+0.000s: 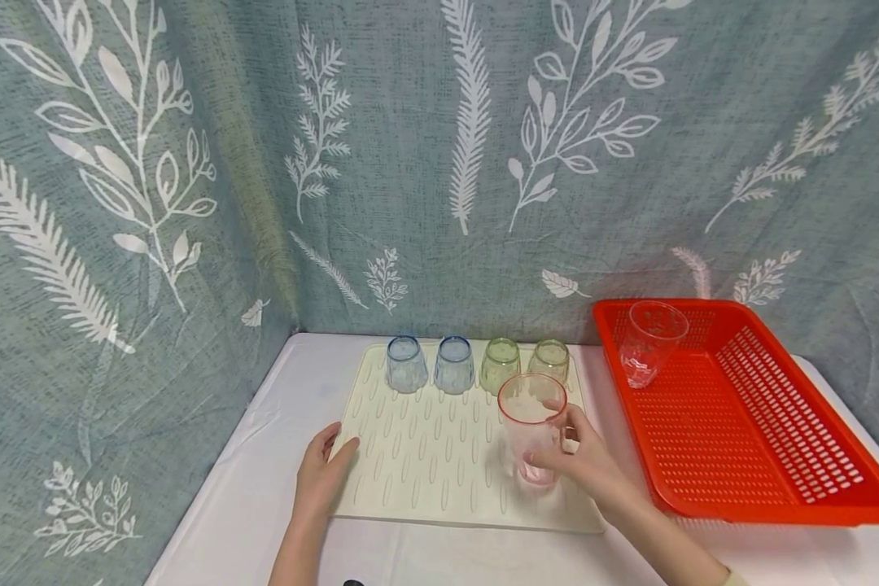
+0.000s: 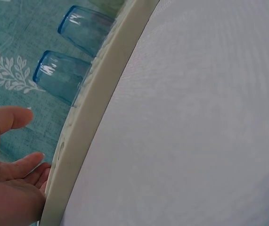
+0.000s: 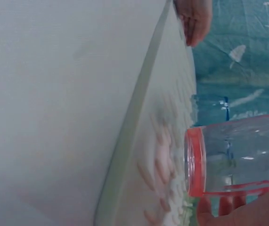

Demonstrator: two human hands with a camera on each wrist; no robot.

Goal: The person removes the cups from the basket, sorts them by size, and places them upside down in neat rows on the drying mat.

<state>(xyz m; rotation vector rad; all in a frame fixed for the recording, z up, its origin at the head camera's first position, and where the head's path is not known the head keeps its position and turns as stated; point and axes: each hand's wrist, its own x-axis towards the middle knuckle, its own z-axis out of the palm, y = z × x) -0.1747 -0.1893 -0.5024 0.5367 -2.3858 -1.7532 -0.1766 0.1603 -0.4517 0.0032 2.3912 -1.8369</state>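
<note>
My right hand [image 1: 582, 460] grips a clear pink-tinted drinking glass [image 1: 533, 431] from its right side, rim up, over the right part of a cream ridged drying mat [image 1: 425, 456]. The glass's thick pink base [image 3: 196, 162] is close to the mat in the right wrist view; whether it touches, I cannot tell. At the mat's left edge is my left hand [image 1: 324, 468], thumb and fingers apart, holding nothing. Along the mat's back edge stand two blue glasses [image 1: 406, 365] [image 1: 454, 366] and two green glasses [image 1: 500, 366] [image 1: 551, 360].
To the right of the mat sits a red plastic basket [image 1: 747, 509] with perforated walls. Another clear glass [image 1: 652, 346] leans in its back left corner. A patterned green curtain [image 1: 410, 163] hangs behind the white-covered table [image 1: 264, 488].
</note>
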